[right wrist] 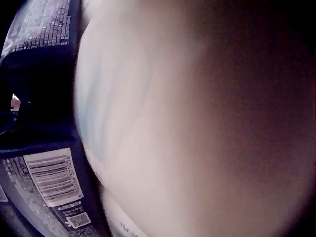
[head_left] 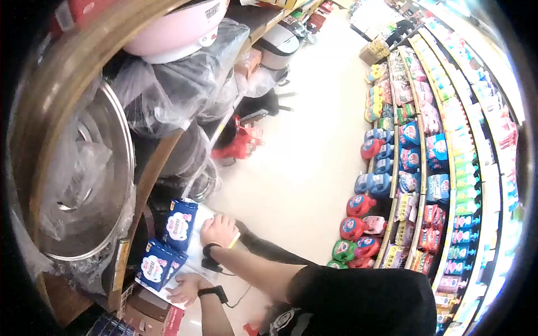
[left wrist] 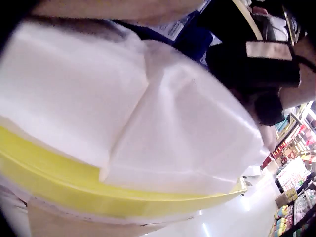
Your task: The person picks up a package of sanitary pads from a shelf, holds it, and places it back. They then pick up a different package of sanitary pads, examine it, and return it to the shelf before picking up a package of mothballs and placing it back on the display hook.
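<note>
Blue packs with white cloud-shaped labels stand on a shelf at the lower left of the head view. In front of them lies a white, creased plastic-like wrapping, with a yellow strip along the edge below it. My right hand rests on the far end of this white wrapping. Lower down, my left hand lies with its fingers spread over the near end, close to the nearest blue pack. Close up, the right wrist view shows a dark blue pack with a barcode beside a large, blurred pale surface.
Above the packs, shelves hold a large metal lid and plastic-wrapped goods. A pink bowl-like item sits higher. Red goods hang beside the aisle floor. Detergent bottles line the opposite shelves. Cardboard boxes stand below.
</note>
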The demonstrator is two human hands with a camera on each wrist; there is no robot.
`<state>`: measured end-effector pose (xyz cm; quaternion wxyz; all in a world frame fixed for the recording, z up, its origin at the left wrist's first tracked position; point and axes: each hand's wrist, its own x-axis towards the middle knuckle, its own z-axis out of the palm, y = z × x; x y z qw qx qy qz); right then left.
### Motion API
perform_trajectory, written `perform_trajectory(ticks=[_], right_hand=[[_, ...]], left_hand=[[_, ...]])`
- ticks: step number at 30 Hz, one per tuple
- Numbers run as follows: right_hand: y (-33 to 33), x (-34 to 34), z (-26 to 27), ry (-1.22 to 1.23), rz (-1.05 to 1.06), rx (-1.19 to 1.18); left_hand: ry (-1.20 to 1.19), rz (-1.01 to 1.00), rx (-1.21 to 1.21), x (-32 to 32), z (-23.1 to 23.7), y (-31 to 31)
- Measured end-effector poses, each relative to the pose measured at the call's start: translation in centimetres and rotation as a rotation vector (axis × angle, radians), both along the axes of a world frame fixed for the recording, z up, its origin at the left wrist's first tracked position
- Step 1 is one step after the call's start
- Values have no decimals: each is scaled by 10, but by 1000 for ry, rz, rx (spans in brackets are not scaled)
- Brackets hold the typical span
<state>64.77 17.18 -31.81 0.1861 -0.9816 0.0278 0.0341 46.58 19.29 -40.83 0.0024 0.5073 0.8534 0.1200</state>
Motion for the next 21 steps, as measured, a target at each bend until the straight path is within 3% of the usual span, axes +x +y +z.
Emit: perform_trajectory(ticks=[3,4,5,6,7,8,9,11,12,13,16,18,19,21], right_hand=[[-1,0,-14,-123,-7,12],[-3,5,-2,-72,6,9],[-6,7,7,-14,21,10],[-10,11,12,87,46,-11],[-11,15,17,199,82,-26],[-7,12,16,294,73,-76],[-7,10,6,230,63,-36],[-7,11,6,199,5,75],[-6,9,3,61,-3,20],[-3,10,-2,108,-28,56],[-4,12,-8,13,-13,20],[-2,8,-11,21,-19,17],[-1,12,-12,5,-24,13],[-3,11,-10,41,-29,37]], left_hand=[[99,31,-34,-27,-2,-3],[140,38,-41,-11,39,-3],[187,45,-44,-18,53,-3],[68,-27,-69,-36,54,5],[-658,-173,100,-41,68,9],[-1401,-165,222,-46,83,13],[-1425,-187,251,-58,99,20],[-776,-373,366,-64,134,31],[-538,-447,399,-58,153,39],[-400,-523,402,-48,167,45],[-197,-799,122,1,234,48],[-56,-995,-38,11,248,56],[-20,-1130,-34,8,234,67],[-94,-1128,-228,0,223,69]])
